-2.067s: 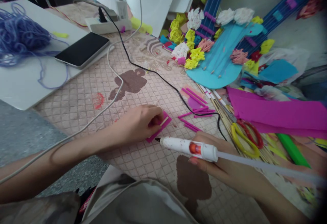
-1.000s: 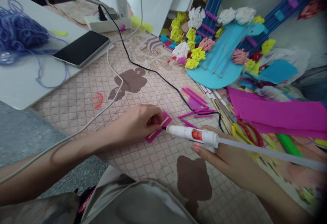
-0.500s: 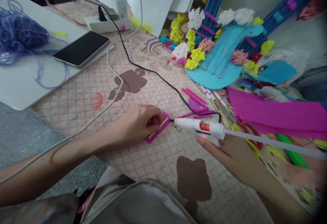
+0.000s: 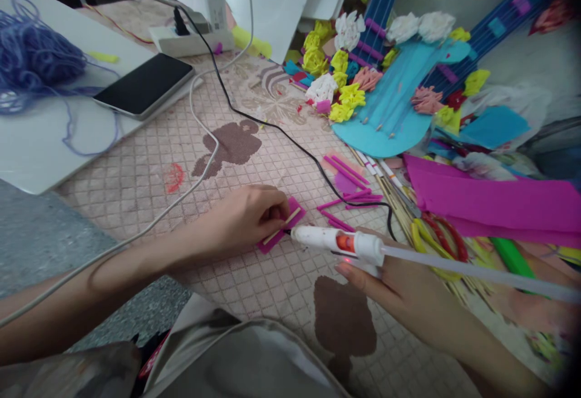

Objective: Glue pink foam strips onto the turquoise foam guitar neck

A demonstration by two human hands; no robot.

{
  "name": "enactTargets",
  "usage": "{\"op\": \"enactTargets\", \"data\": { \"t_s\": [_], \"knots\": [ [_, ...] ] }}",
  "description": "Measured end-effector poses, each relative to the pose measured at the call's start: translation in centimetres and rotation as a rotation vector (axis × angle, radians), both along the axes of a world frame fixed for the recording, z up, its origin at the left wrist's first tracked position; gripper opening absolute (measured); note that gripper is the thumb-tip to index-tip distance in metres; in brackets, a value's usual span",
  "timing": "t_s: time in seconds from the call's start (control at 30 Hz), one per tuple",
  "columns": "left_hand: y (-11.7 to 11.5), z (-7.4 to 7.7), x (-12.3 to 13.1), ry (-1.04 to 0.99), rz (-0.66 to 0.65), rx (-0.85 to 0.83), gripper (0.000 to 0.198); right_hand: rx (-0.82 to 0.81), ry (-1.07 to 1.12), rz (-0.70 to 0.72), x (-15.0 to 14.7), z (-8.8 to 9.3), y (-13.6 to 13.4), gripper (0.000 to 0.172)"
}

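Observation:
My left hand (image 4: 254, 213) is closed, thumb and fingers pinching a thin pale stick (image 4: 293, 217) that lies along a small magenta paper strip (image 4: 298, 205) on the table. In my right hand (image 4: 408, 283) is a white glue gun (image 4: 318, 238) with an orange window and a lit red light. Its dark nozzle points left and meets the strip beside the stick, close to my left fingertips. A long translucent glue stick (image 4: 463, 266) juts from the gun's back end. Several magenta-wrapped sticks (image 4: 347, 171) lie just beyond the gun.
The gun's black cord (image 4: 281, 133) and a white cable (image 4: 204, 168) cross the patterned tablecloth (image 4: 254, 277). Scissors (image 4: 442, 238), magenta paper (image 4: 494, 198) and a blue paper guitar shape (image 4: 385, 126) with paper flowers stand right. A phone (image 4: 145, 86), purple yarn (image 4: 40, 53) and power strip (image 4: 190, 41) sit left.
My right hand has moved the glue gun left and slightly down, bringing its nozzle along the strip toward my left fingers. My left hand stays nearly still.

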State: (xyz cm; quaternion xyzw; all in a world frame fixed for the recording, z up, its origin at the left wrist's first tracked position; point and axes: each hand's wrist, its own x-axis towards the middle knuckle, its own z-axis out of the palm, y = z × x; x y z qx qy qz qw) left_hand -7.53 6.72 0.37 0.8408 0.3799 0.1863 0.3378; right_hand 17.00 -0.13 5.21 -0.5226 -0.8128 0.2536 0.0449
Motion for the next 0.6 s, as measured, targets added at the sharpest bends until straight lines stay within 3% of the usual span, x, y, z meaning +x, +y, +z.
{"op": "enactTargets", "data": {
  "t_s": [0.6],
  "knots": [
    [0.0, -0.1, 0.1, -0.013, 0.007, -0.005, 0.009, -0.161, 0.029, 0.019, -1.8, 0.1, -0.9, 0.022]
  ]
}}
